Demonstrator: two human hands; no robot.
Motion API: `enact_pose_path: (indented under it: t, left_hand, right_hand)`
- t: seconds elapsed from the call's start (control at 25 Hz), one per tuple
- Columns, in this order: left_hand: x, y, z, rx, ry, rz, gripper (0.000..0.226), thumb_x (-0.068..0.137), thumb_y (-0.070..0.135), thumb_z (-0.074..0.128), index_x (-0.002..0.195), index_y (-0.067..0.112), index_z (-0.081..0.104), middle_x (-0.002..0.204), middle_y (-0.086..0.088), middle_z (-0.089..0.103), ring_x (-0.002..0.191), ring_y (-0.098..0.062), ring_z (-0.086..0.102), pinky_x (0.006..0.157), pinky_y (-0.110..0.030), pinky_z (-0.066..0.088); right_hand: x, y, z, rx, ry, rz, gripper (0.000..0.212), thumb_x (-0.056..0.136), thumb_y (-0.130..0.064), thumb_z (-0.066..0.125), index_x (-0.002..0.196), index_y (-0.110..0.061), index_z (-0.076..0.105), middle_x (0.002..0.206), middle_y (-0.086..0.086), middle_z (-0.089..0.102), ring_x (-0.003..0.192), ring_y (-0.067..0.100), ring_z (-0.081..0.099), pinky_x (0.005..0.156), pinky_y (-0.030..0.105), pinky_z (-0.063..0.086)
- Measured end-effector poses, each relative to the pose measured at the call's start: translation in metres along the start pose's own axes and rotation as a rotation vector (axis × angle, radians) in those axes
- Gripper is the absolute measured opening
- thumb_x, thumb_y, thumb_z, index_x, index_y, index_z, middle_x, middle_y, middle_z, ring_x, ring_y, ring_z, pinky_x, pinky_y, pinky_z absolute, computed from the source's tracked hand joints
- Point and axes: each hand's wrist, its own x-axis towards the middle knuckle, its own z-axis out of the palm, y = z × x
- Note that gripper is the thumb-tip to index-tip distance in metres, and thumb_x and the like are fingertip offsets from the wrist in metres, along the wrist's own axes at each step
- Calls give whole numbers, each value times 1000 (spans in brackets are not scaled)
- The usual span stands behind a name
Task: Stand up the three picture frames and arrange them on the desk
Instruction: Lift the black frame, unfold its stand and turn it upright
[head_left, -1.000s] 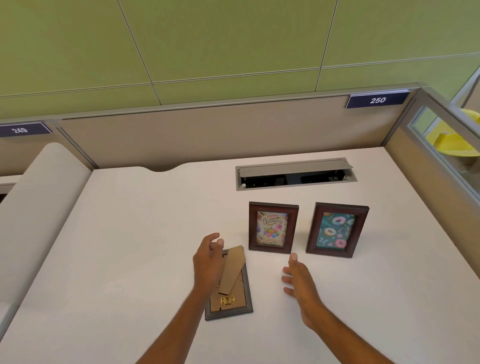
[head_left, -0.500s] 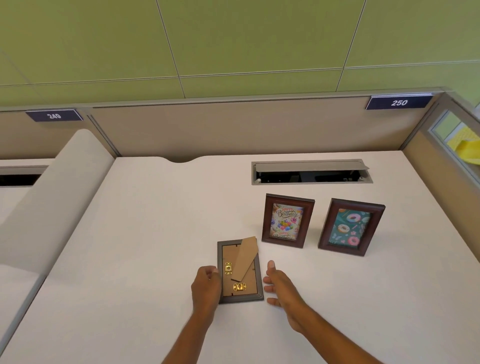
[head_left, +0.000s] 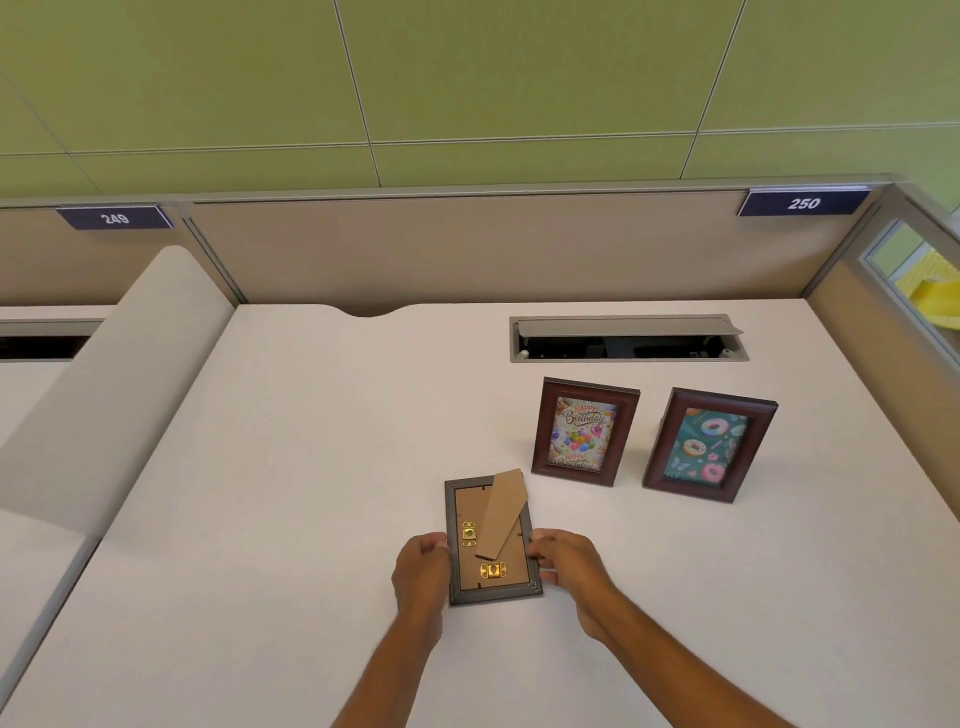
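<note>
Gripping the face-down frame (head_left: 492, 540) from both sides: left hand (head_left: 422, 571) curled on its left edge, right hand (head_left: 566, 564) on its right edge, fingertips look to be touching the rim but contact is hard to confirm. Frame lies flat on the white desk (head_left: 291, 519), backing up, cardboard easel leg (head_left: 501, 514) angled out, two brass clips (head_left: 491, 570) visible. Beyond it, to the right, the birthday frame (head_left: 584, 432) and donut frame (head_left: 709, 446) stand upright side by side, apart. Further back, an open cable tray (head_left: 628, 339), then the partition with tags 249 and 250.
</note>
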Motion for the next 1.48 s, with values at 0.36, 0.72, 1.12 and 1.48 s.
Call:
enact_pose_path:
  t: [0.36,0.72,1.12,1.48]
  left_hand:
    - [3,5,-7,-3,23,13,25,105,12,59,121,26,72,120,-1,72,111,-26,66,84,-35,57]
    - [4,17,-17,-205,-110,30,27,108,4,56,110,20,78,102,-7,85,95,-26,81,78,-37,68]
    - [6,23,-35,290,-200,711,44,97,-2,75,133,24,79,146,8,61,133,-13,57,105,-22,54]
    - [0,48,-29,-6,-176,775,43,97,-19,62,111,15,85,111,2,85,102,-16,81,96,-32,65]
  right_hand:
    - [6,0,9,121,20,24,16,102,-19,73,113,-8,75,112,17,81,108,32,78,92,41,65]
    - [2,-14,8,114,-62,28,40,102,-7,73,137,-22,60,126,13,76,105,30,79,74,37,68]
    - [-26,-59,-4,329,-183,67,30,98,9,71,127,10,64,110,30,81,96,41,84,71,45,70]
    - [-38,-91,-19,138,-197,-59,53,95,-57,75,126,-14,72,132,13,72,120,37,72,92,53,68]
